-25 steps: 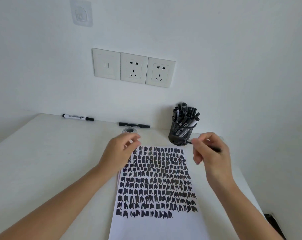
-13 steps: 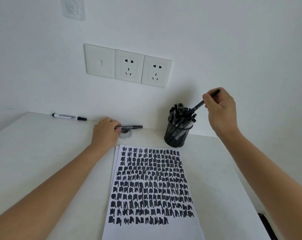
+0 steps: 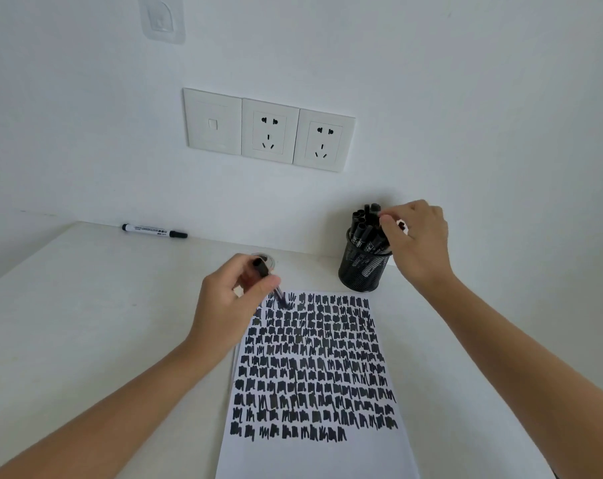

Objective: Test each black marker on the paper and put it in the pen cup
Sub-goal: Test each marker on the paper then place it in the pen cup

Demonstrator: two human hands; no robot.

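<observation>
A white paper (image 3: pixel 314 451) covered with rows of black scribbles lies on the table. My left hand (image 3: pixel 231 302) grips a black marker (image 3: pixel 261 267), tilted with its tip down at the paper's top left corner. The black mesh pen cup (image 3: pixel 360 273) stands beyond the paper's top right corner and holds several black markers (image 3: pixel 362 229). My right hand (image 3: pixel 419 243) is at the cup's rim, its fingers curled round a marker (image 3: pixel 401 224) that goes down among the others; most of that marker is hidden.
A white-barrelled marker with black caps (image 3: pixel 154 231) lies at the back by the wall. A small round ring (image 3: pixel 270 260) sits on the white table (image 3: pixel 85 323) just behind my left hand. Wall sockets (image 3: pixel 269 131) are above.
My left hand lifted the black marker from beside the ring and brought it to the paper's top. My right hand came down with its marker from above the cup to the rim.
</observation>
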